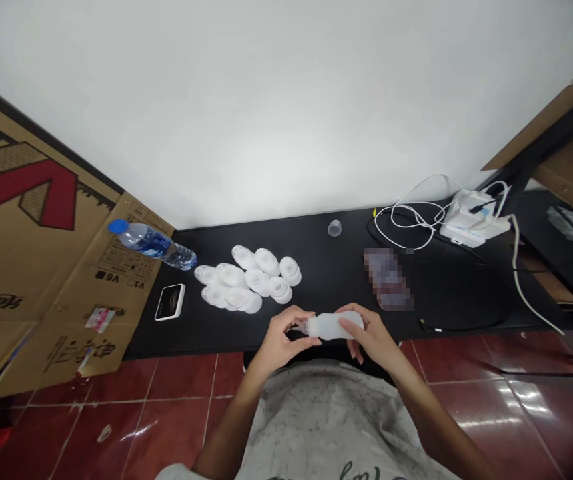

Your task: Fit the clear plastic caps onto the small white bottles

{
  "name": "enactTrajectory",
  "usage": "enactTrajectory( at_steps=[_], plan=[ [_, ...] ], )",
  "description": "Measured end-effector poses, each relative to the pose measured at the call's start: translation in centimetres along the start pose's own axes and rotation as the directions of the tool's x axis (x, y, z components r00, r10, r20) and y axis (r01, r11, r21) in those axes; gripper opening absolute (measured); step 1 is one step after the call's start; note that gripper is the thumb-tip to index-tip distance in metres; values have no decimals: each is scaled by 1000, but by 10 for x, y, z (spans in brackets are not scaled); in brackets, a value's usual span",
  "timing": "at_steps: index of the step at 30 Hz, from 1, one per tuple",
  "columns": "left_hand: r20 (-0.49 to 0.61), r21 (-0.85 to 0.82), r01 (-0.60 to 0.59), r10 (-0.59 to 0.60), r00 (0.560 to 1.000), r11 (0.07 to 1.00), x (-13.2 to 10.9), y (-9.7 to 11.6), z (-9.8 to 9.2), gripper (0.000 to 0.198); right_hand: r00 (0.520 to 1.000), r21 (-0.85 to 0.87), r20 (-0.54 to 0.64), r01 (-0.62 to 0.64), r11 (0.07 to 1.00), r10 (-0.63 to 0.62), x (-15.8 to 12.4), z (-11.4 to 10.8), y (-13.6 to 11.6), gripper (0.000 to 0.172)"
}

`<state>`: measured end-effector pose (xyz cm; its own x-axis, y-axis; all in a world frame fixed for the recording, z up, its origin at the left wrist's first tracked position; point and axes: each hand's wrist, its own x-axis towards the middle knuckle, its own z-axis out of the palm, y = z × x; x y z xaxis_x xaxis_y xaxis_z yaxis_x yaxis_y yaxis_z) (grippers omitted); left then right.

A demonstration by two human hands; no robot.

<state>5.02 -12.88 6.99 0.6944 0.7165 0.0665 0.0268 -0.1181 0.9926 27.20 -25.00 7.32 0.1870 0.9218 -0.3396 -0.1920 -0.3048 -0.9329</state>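
Bright, soft light, probably from overhead, nearly washes out the white wall (286, 107), and glare streaks the glossy red floor tiles (496, 413). Shadows stay faint. The wide lens bows everything toward the edges, the corners darken, and a patch (387, 279) on the black desk (316, 260) is pixelated beyond reading.

On the desk (331, 293), a water bottle (151, 245) and a small device (170, 301) lie left of the pile of caps (230, 275); a charger (471, 217) lies right, a cup (335, 228) behind.
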Motion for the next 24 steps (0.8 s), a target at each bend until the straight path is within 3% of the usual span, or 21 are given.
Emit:
enactTrajectory(
  at_steps=[4,8,11,13,15,17,19,24],
  plan=[
    [-8,130,-143,146,989,981,-3,-9,-1,46,989,100,-7,-148,984,149,4,7,-4,63],
    [-120,-91,-130,119,986,987,-4,-17,6,49,945,184,123,-321,929,302,6,18,2,86],
    [-132,-344,-11,-37,991,939,-4,-20,21,60,881,122,295,-419,900,370,4,30,10,96],
    [-130,-494,85,-170,977,865,-4,-20,31,63,926,0,251,-290,957,281,3,37,12,88],
    [-140,-581,163,-294,945,798,-3,-17,37,64,992,-137,115,-42,990,58,3,41,12,70],
    [-132,-594,220,-363,922,774,-1,-11,37,68,989,-231,23,147,962,-146,4,41,10,53],
    [-91,-556,274,-385,918,785,2,-6,33,74,969,-204,2,241,949,-246,8,39,8,42],
    [49,-430,413,-437,898,802,7,-4,27,84,951,70,53,300,952,-303,24,32,5,46]
  ],
)
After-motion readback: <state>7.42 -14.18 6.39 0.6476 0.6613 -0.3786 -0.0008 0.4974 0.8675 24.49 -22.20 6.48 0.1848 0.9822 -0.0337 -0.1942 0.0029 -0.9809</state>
